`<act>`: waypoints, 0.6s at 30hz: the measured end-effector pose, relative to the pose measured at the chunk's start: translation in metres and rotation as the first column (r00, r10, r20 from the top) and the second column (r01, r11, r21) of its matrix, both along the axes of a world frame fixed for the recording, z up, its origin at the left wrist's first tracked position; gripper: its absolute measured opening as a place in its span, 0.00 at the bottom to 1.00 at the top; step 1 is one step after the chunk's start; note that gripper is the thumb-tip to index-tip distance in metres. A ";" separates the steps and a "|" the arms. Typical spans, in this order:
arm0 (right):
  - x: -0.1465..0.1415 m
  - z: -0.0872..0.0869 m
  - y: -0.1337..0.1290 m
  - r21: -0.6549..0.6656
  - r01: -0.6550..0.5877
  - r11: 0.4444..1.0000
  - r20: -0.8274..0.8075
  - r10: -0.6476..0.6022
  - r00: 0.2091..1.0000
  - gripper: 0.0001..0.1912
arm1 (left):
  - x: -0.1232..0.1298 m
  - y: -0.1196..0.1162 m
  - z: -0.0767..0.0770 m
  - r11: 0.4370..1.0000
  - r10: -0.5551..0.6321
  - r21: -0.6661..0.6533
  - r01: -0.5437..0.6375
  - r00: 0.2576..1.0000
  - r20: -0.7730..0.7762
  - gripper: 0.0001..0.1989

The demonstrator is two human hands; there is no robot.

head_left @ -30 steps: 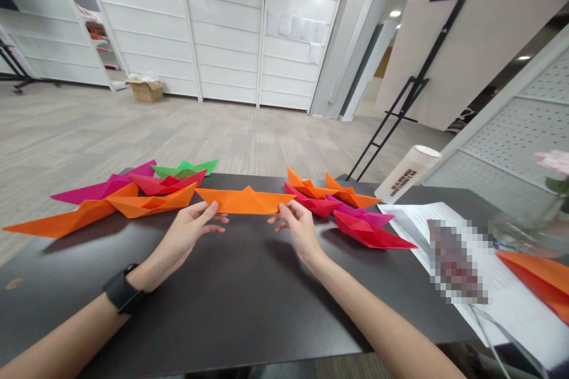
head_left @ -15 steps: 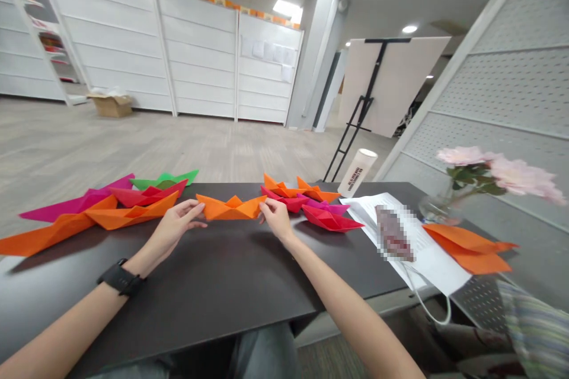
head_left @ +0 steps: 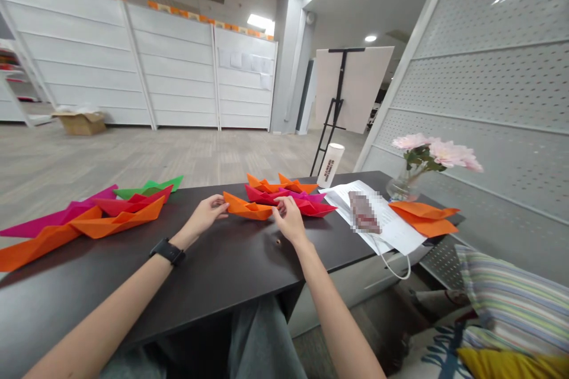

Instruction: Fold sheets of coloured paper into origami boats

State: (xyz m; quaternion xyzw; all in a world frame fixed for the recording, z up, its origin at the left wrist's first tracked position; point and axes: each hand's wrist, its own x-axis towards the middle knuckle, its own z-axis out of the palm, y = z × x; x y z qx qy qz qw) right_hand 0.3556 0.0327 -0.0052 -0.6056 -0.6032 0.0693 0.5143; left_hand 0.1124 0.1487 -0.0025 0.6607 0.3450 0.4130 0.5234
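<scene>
An orange folded paper boat (head_left: 249, 208) is at the middle of the dark table, in front of a group of other boats. The fingertips of my left hand (head_left: 205, 217) are closed at its left tip. My right hand (head_left: 290, 222) pinches its right end between thumb and fingers, which partly hide that tip. Just behind lie a red paper boat (head_left: 313, 206), a pink-red boat (head_left: 260, 194) and an orange boat (head_left: 299, 185). To the left, several more boats stand close together, among them a green one (head_left: 149, 188), a magenta one (head_left: 66, 216) and an orange one (head_left: 120, 222).
White printed sheets (head_left: 400, 234) lie on the right, with a blurred object and a white cable (head_left: 395, 272). Orange folded paper (head_left: 424, 219) sits beside a glass vase (head_left: 403, 186) of pink flowers. A white cylinder (head_left: 331, 164) stands at the table's back edge.
Both hands have brought the orange boat right, up to the right-hand group, and its left tip now sits higher than its right. The camera view has turned a little to the right.
</scene>
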 end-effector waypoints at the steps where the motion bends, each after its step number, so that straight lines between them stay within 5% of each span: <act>1: 0.000 0.000 -0.001 0.010 0.008 1.000 0.046 -0.008 0.999 0.13 | 0.003 0.001 -0.004 1.000 -0.009 0.011 0.009 1.000 -0.014 0.22; 10: -0.005 0.001 -0.004 -0.009 0.010 1.000 0.341 -0.006 0.940 0.09 | 0.014 0.000 -0.025 0.981 0.036 0.194 0.003 0.979 -0.199 0.27; 18: -0.005 0.005 -0.006 -0.015 0.116 0.993 0.464 -0.096 0.881 0.08 | 0.017 -0.009 -0.032 0.902 0.183 0.431 -0.021 0.923 -0.339 0.36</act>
